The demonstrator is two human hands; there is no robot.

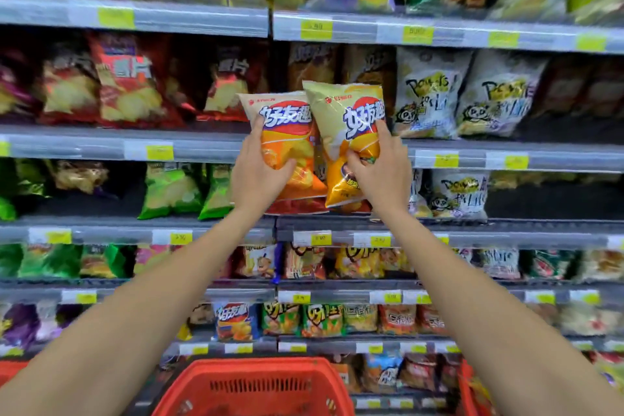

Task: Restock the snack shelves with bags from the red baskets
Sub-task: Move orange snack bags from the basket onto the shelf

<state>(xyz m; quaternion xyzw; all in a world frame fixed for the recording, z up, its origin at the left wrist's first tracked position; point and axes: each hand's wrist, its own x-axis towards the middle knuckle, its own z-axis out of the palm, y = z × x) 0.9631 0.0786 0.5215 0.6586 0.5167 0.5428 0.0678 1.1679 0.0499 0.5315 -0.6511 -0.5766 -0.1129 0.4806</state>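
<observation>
Snack shelves [189,145] ahead; my left hand [258,176] grasps orange bag [287,145], right hand [381,172] grasps yellow bag [344,132] (edges touching), above red basket [256,388].

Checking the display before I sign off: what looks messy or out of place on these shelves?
Nothing spilled or torn. One green bag leans sideways, and a dark gap sits right of the panda bags.

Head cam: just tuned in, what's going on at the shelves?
A person is restocking snacks. The left hand grips an orange chip bag and the right hand a yellow chip bag, both raised toward the shelf of red bags. A red basket sits below.
</observation>
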